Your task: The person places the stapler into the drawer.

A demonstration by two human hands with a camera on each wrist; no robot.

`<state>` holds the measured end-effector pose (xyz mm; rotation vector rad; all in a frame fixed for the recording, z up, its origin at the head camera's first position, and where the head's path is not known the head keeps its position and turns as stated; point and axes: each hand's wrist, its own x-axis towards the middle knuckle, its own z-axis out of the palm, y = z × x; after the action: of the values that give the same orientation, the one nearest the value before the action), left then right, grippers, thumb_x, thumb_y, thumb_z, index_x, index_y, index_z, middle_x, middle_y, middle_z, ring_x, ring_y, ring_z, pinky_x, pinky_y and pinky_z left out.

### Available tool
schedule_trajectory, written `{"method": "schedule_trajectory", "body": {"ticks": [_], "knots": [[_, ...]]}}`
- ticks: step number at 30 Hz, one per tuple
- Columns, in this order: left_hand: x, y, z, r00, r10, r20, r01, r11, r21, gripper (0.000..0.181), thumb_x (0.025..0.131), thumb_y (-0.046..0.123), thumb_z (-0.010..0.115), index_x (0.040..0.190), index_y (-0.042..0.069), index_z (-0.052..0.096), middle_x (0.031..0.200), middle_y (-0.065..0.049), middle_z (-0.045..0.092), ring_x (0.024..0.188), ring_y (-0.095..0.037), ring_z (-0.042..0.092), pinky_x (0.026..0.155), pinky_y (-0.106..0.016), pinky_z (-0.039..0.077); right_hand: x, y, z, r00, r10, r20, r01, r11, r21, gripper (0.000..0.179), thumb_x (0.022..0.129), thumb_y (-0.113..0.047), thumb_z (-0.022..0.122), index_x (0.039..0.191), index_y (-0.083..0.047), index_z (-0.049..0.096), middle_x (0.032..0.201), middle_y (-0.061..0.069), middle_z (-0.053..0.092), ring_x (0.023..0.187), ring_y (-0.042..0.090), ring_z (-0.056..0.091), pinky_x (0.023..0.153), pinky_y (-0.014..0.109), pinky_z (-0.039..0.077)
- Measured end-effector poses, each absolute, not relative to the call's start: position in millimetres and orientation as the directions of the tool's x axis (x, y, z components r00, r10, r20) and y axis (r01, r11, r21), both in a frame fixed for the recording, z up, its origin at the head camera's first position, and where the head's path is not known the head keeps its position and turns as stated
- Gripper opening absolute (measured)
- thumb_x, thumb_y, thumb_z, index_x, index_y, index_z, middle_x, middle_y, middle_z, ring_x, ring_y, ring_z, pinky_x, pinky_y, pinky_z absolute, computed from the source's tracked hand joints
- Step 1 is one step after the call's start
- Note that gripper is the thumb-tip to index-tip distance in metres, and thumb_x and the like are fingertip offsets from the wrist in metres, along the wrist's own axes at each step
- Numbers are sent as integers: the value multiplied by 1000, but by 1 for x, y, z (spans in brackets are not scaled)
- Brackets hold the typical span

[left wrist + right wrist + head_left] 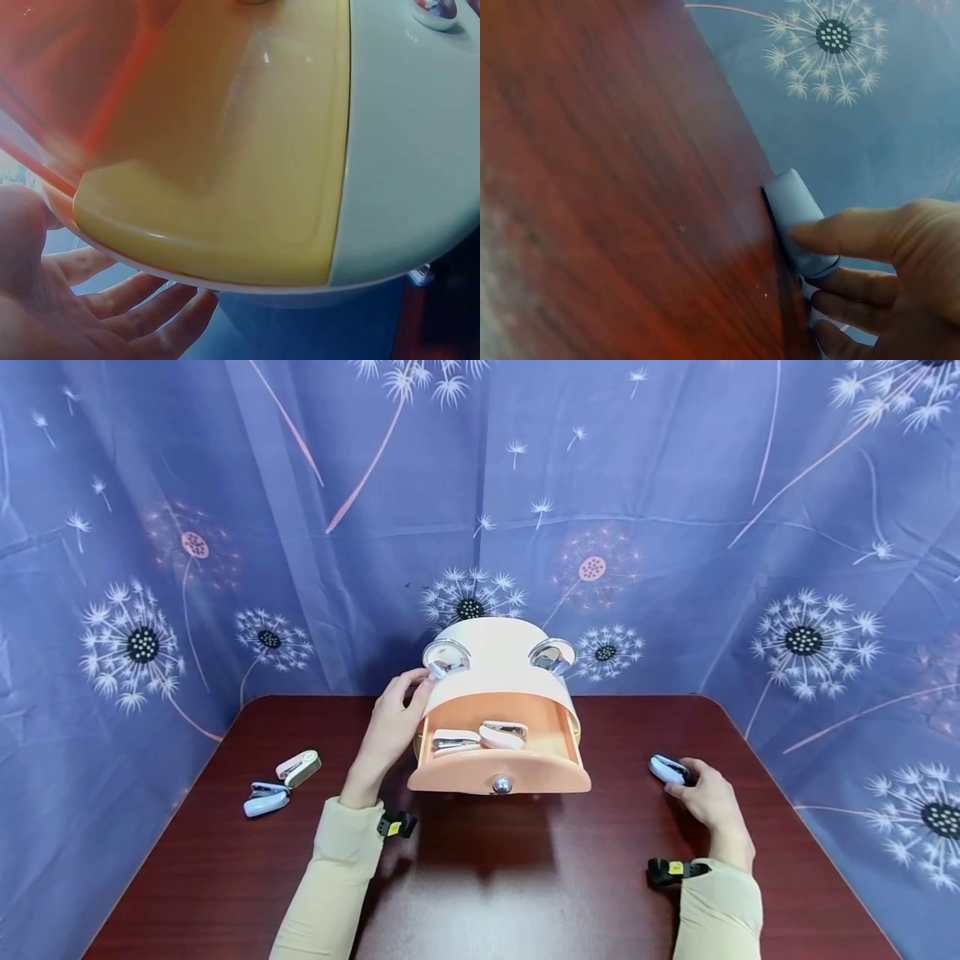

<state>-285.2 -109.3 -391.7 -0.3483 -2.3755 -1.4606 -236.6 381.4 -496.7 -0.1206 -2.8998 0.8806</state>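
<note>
A white rounded storage case point(491, 652) with two shiny, ear-like parts stands at the back of the table. Its peach top drawer point(501, 770) is pulled out; inside lie a white mini stapler point(455, 742) and a pale pink mini stapler point(503, 735). My left hand point(393, 714) rests against the case's left side, its fingers reaching along the white wall in the left wrist view. Over on the right, my right hand point(708, 797) pinches a light blue mini stapler point(667, 769) between thumb and fingers, close over the table. The thumb lies across its blue shell in the right wrist view.
At the table's left are a white-and-green mini stapler point(298, 767) and another light blue one point(266, 799), side by side. Below the peach drawer, the case has a yellow drawer front point(225, 165) and a pale green one point(412, 150). A blue dandelion-print curtain point(637, 468) surrounds the dark red table point(600, 893).
</note>
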Motion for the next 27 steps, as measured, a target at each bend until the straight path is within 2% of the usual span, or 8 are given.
{"method": "schedule_trajectory", "body": {"ticks": [9, 17, 23, 27], "knots": [[-286, -110, -393, -917, 38, 397, 371, 443, 816, 47, 100, 48, 50, 131, 15, 60, 124, -7, 56, 112, -20, 56, 93, -42, 45, -237, 379, -499, -981, 169, 99, 89, 834, -545, 50, 83, -17, 73, 122, 9, 54, 113, 36, 57, 96, 49, 53, 86, 59, 41], [-287, -110, -393, -911, 37, 410, 382, 447, 809, 44, 101, 45, 50, 130, 14, 60, 125, -7, 56, 113, -20, 56, 94, -42, 45, -234, 378, -490, -976, 192, 105, 104, 830, -548, 50, 84, -19, 72, 121, 9, 54, 108, 34, 58, 91, 46, 53, 81, 56, 43], [-287, -110, -392, -911, 32, 410, 380, 445, 811, 44, 100, 45, 50, 130, 15, 60, 124, -6, 57, 113, -20, 55, 95, -41, 45, -229, 368, -469, -952, 169, 254, 6, 843, -538, 46, 81, -15, 76, 117, 8, 59, 101, 29, 63, 86, 44, 57, 77, 55, 44], [-287, -110, -392, -913, 38, 405, 379, 445, 811, 44, 100, 45, 50, 130, 14, 60, 125, -7, 56, 113, -20, 55, 95, -42, 44, -223, 356, -447, -927, 147, 346, -61, 849, -524, 45, 80, -15, 77, 116, 5, 60, 102, 27, 62, 87, 42, 57, 76, 54, 43]]}}
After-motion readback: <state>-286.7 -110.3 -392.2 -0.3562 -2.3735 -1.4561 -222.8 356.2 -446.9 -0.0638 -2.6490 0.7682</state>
